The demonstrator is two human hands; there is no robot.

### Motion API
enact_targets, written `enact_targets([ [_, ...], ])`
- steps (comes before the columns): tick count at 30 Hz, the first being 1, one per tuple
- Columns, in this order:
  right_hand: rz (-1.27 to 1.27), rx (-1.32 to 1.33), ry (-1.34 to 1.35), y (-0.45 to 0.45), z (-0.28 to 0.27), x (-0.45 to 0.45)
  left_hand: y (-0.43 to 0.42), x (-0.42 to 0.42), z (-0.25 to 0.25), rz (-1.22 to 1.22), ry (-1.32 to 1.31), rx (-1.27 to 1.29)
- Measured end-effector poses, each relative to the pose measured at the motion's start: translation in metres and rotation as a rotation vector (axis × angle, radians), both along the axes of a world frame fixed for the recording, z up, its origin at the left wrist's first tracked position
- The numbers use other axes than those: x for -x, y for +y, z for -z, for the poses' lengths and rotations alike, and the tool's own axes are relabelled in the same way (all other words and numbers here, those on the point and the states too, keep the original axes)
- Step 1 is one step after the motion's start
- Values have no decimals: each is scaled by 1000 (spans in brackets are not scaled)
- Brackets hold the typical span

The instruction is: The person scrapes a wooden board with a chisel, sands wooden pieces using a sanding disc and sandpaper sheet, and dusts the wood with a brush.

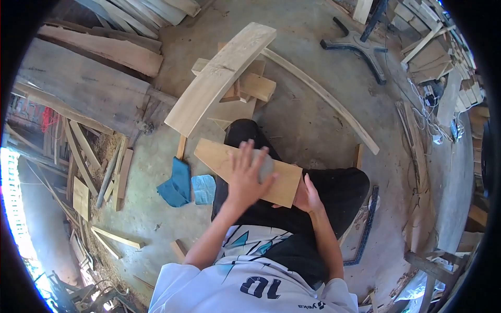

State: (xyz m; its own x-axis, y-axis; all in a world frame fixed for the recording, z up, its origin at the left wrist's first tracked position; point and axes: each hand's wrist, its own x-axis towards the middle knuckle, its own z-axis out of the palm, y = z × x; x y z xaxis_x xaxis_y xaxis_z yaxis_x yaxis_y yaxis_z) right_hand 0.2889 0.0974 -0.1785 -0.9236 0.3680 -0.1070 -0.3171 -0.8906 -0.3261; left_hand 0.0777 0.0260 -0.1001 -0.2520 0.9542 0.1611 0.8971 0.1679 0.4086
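Observation:
A tapered wooden board (287,180) lies across my lap, its narrower end toward the left. My left hand (245,175) rests palm down on its upper face, over a grey piece of sandpaper (265,166) that shows beside the fingers. At the board's right end, my right hand (309,197) grips the edge, with some fingers hidden beneath the wood. A dark blue sheet (176,185) and a lighter blue piece (203,189) lie on the floor left of my knee.
Ahead, a broad plank (222,78) lies over stacked wood blocks (255,86), and a long curved strip (326,99) reaches rightward. A black-footed metal stand (360,44) is beyond. Scrap wood piles line both sides; cables (430,112) lie at right.

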Motion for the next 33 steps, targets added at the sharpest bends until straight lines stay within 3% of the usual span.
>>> enact_targets([
  [5,8,-1,-136,1,14,-2,-10,-10,-7,200,-29,90],
  [10,-6,35,-36,7,2,1,-21,70,3,-259,69,108],
  [14,21,38,-32,5,6,3,-25,89,13,-376,134,54],
  [17,5,26,14,4,3,3,-10,52,15,-277,38,50],
  [19,-11,8,20,3,1,0,3,14,12,-94,84,-32],
  [22,-7,136,111,-2,8,-4,18,-45,10,185,-106,-53],
  [24,155,-62,-261,-3,19,-10,16,-72,9,311,-152,-26],
  [26,193,18,-301,0,2,-7,13,-77,0,331,-96,30],
  [27,87,39,-147,2,13,-12,12,-68,-1,332,-91,30],
  [28,-16,61,9,4,9,-10,10,-55,-1,273,-66,55],
  [29,53,219,-97,2,6,-5,8,-40,-2,214,-43,81],
  [33,18,124,-124,8,6,0,-5,43,6,-155,68,64],
])
